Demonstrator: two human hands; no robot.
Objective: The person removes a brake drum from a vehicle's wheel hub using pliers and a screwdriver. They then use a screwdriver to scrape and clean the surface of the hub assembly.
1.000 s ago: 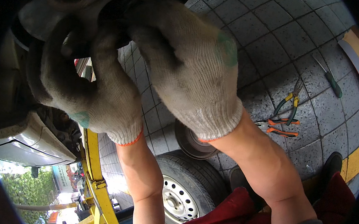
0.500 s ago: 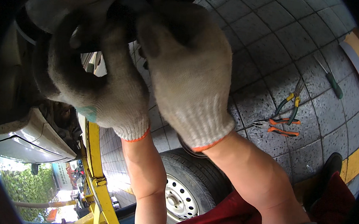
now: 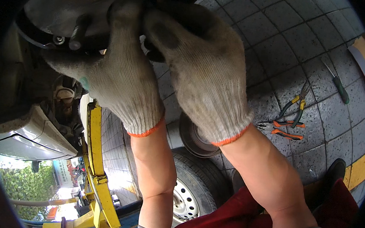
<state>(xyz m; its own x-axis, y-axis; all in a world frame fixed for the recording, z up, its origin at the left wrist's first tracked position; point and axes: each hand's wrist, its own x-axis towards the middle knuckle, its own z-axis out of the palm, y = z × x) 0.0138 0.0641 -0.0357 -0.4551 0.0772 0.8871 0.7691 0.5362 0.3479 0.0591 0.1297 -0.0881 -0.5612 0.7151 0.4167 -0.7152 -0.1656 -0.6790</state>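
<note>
Above me hangs a dark metal wheel hub (image 3: 94, 19) with a protruding stud (image 3: 77, 34) and a small bolt (image 3: 58, 40) near its rim. My left hand (image 3: 126, 76), in a grey-white knit glove with an orange cuff, is pressed to it. Its thumb points up onto a dark rounded part, while the other fingers reach left along the lower edge, partly hidden. My right hand (image 3: 208, 73), gloved alike, is closed beside that thumb. Its own thumb presses inward, and its fingers curl into shadow. What they grip is too dark to make out.
On the tiled floor (image 3: 288, 49) at right lie yellow-and-green pliers (image 3: 297, 101), orange-handled pliers (image 3: 281, 129) and a green screwdriver (image 3: 341, 89). Below my arms are a round metal part (image 3: 191, 138) and a wheel (image 3: 199, 181). A yellow lift arm (image 3: 96, 150) stands left.
My left fingers have come down from the hub's face, uncovering the stud and bolt; its thumb now presses on the dark rounded part. My right hand has shifted slightly right.
</note>
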